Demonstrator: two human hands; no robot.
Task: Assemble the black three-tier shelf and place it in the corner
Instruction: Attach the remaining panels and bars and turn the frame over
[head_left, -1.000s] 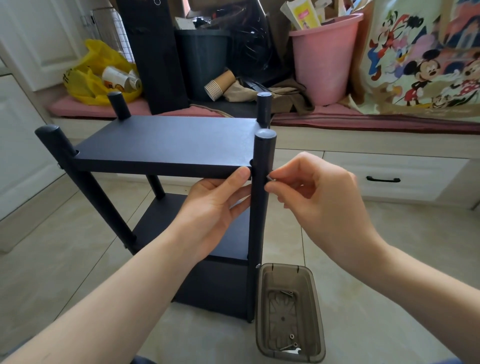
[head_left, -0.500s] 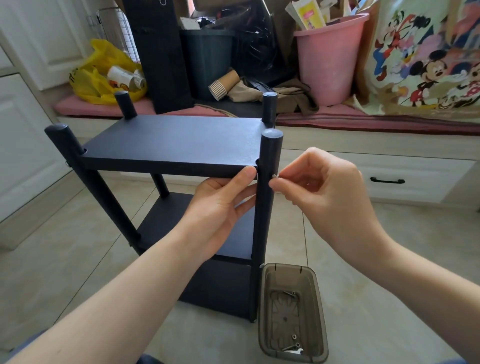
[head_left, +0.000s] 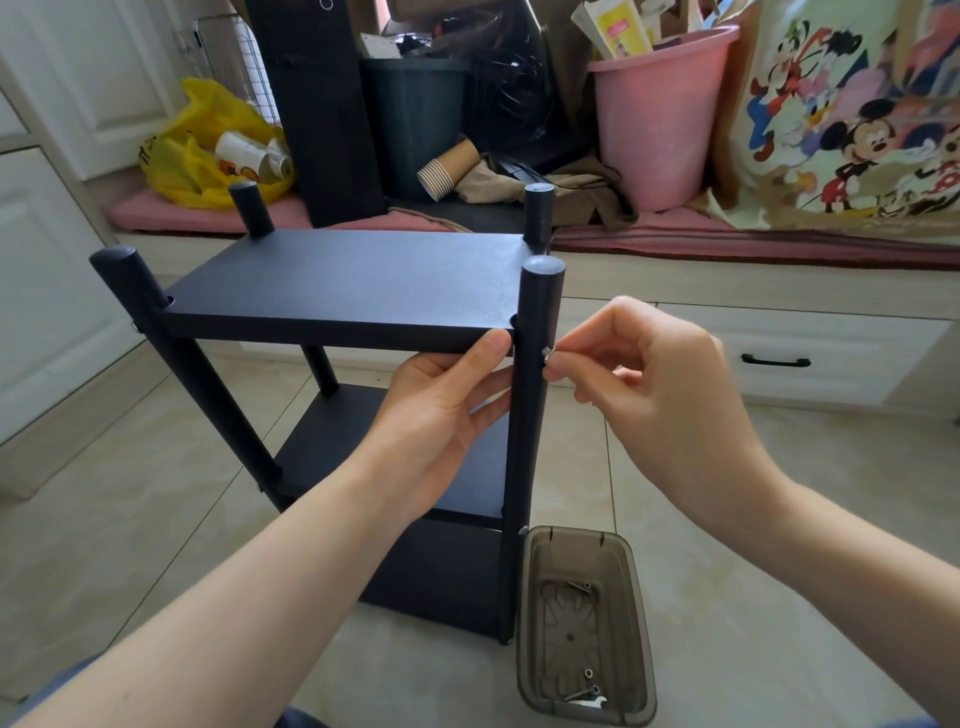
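Left hand (head_left: 447, 415): holds the top board (head_left: 353, 280) at its front right corner, thumb on the front edge and fingers underneath. I judge this keeps the board level against the post while the fixing goes in.
Right hand (head_left: 660, 395): thumb and forefinger pinch a small screw (head_left: 546, 354); the other fingers are loosely curled.
Screw: enters the outer side of the front right post (head_left: 535, 426) at board height, head still proud. It looks only partly driven.
Shelf (head_left: 332, 395): stands upright on the tiled floor (head_left: 130, 493), three boards between four posts, out in the room and not yet in a corner.
Tray (head_left: 571, 531): sits on the floor just beside the post's foot, with spare screws (head_left: 587, 680) inside and within reach.
Change: the left hand's hold is as it was a second ago; the right fingers have shifted round the screw, which suggests turning. Shelf and tray have not moved.
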